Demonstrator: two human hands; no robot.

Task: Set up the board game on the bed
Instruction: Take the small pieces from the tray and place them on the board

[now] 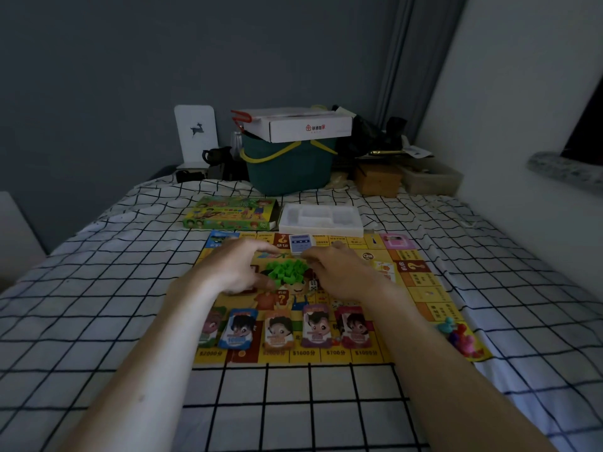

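A yellow game board (421,288) lies flat on the checked bedsheet. At its middle sits a heap of small green plastic houses (287,270). My left hand (243,269) hovers at the heap's left with fingers stretched and spread. My right hand (339,272) is at the heap's right, fingers relaxed, thumb by the heap. A blue-white card deck (301,243) lies just beyond the hands. A die (314,284) shows between them. Several character cards (280,327) line the board's near edge. Coloured pawns (458,336) cluster at the near right corner.
The green game box (230,213) and its white plastic insert tray (321,220) lie beyond the board. Behind them, a teal basket (287,171) carries a white carton, with clutter and a brown box (378,179) by the wall.
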